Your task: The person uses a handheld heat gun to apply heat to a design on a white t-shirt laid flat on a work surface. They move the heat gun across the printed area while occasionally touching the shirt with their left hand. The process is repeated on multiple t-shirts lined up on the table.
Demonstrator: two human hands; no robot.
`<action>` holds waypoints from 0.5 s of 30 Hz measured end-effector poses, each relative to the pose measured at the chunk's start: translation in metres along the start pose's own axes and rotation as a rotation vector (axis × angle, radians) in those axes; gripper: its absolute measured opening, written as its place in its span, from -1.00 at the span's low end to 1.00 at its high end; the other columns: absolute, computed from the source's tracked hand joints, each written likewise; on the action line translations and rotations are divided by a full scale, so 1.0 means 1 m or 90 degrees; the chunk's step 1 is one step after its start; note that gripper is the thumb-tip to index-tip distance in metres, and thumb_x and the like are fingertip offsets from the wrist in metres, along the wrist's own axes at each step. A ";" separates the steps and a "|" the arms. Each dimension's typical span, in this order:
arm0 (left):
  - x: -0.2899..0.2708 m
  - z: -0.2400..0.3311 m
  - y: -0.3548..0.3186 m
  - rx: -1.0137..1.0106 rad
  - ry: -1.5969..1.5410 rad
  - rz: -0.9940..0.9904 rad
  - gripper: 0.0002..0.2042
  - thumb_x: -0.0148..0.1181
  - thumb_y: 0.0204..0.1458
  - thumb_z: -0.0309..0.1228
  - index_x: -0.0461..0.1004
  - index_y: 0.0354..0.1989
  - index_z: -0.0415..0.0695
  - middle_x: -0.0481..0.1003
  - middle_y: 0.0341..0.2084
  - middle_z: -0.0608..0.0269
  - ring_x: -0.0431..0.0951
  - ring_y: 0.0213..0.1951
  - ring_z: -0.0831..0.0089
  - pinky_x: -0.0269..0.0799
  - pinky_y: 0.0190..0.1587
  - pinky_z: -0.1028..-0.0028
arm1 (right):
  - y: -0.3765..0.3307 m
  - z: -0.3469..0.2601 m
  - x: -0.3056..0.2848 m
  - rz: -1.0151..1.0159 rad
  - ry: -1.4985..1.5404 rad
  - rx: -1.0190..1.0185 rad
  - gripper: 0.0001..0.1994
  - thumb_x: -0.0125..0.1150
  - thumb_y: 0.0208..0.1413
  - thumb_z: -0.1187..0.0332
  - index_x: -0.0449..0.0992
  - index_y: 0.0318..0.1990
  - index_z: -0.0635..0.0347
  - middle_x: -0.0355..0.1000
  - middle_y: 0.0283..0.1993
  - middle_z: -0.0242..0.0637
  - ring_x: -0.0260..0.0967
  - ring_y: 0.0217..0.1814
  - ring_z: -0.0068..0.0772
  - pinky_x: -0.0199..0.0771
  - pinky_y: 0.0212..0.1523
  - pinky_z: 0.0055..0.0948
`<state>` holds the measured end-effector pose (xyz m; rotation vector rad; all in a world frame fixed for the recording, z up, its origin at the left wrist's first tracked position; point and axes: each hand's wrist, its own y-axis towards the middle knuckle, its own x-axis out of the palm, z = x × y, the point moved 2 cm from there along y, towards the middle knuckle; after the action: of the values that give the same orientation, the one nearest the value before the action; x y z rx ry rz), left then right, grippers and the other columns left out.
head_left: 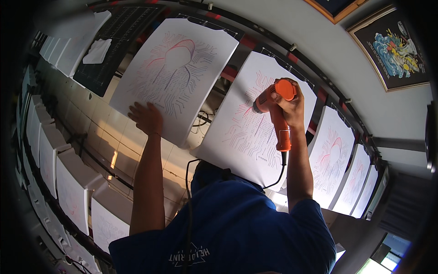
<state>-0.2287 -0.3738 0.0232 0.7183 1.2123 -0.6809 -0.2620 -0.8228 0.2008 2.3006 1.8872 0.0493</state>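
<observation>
Head view: the right hand (pixel 293 109) has its fingers closed round an orange heat gun (pixel 276 112), gripping it where the handle joins the barrel. The gun is over the printed front of the right-hand white shirt (pixel 255 137); whether its nozzle touches the cloth, I cannot tell. Its barrel, the long axis, slants from a round orange rear cap at upper right to a dark, ribbed nozzle at lower left, pointing down toward the print. The handle drops from the barrel toward the wearer, and a smooth black cord (pixel 284 158) curves from its base.

The left hand (pixel 148 119) grips nothing: its fingers are spread, palm down, at the lower edge of the left-hand white shirt (pixel 175 75). Both shirts are matte cloth spread flat over boards, with fine circuit-like lines in red and blue-grey; the left one's lines ring a rounded blank patch.

Farther out are a flat black board (pixel 121 45) with pale ruled marks, a crumpled white cloth (pixel 97 51) on it, glossy square floor tiles (pixel 109 130) below, and a framed picture (pixel 397 50) on the wall.
</observation>
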 end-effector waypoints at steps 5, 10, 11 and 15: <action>-0.001 0.002 0.001 0.006 0.003 -0.001 -0.34 -0.20 0.37 0.00 0.06 0.46 -0.26 0.02 0.46 -0.24 0.02 0.46 -0.28 0.42 0.20 -0.21 | 0.000 0.002 -0.011 0.009 -0.055 -0.010 -0.41 0.61 -0.10 0.26 0.45 0.04 0.37 0.53 -0.10 -0.21 0.49 -0.03 -0.39 0.49 0.08 -0.38; 0.002 -0.001 0.000 0.012 -0.015 0.000 -0.33 -0.22 0.37 0.02 0.04 0.47 -0.26 0.00 0.46 -0.25 -0.01 0.47 -0.30 0.38 0.22 -0.23 | -0.007 0.003 -0.021 0.030 -0.106 -0.047 -0.39 0.63 -0.10 0.24 0.46 0.05 0.36 0.53 -0.10 -0.22 0.49 -0.04 -0.39 0.48 0.07 -0.37; 0.002 -0.001 0.000 0.011 -0.022 -0.012 -0.31 -0.24 0.38 0.04 0.02 0.48 -0.25 -0.01 0.47 -0.26 -0.03 0.47 -0.31 0.34 0.25 -0.24 | -0.010 0.004 -0.022 0.011 -0.085 -0.019 -0.39 0.63 -0.11 0.24 0.46 0.05 0.36 0.53 -0.10 -0.22 0.49 -0.04 -0.39 0.48 0.07 -0.37; 0.004 -0.004 0.001 0.005 -0.037 -0.014 -0.30 -0.27 0.38 0.06 0.00 0.49 -0.24 -0.03 0.47 -0.26 -0.05 0.48 -0.32 0.31 0.27 -0.26 | -0.024 -0.005 -0.023 -0.009 -0.015 0.058 -0.38 0.65 -0.13 0.23 0.46 0.04 0.33 0.53 -0.11 -0.23 0.48 -0.05 -0.39 0.48 0.07 -0.38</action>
<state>-0.2296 -0.3699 0.0185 0.6883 1.1655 -0.7208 -0.2901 -0.8405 0.2042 2.3341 1.9330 -0.0671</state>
